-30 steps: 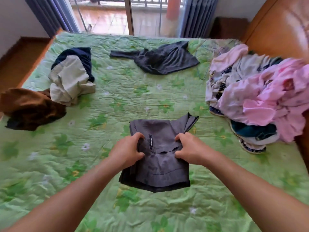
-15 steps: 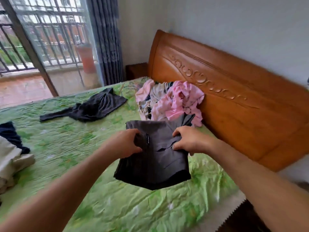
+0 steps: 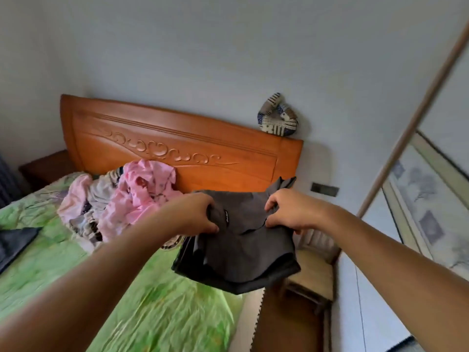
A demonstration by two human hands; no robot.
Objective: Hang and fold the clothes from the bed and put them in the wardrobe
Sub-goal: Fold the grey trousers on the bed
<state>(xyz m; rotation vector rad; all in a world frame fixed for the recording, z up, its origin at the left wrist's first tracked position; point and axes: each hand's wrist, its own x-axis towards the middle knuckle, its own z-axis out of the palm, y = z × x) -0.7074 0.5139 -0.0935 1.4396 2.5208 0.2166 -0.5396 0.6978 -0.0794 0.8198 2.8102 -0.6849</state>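
folded dark grey garment (image 3: 243,252) mid-air beyond bed edge, pink-and-grey clothes pile (image 3: 121,201) by headboard

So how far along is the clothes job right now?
Done: the dark grey fabric garment is folded into a compact bundle. In hand: the left hand and right hand grip its top edge, holding it in the air over the edge of the green floral bedspread. Left: the heap of pink and patterned clothes by the orange wooden headboard and a dark cloth at the bed's left edge lie unfolded.

Dark grey folded garment (image 3: 243,252), pink clothes pile (image 3: 132,199), green floral bedspread (image 3: 162,308), orange carved headboard (image 3: 177,146).
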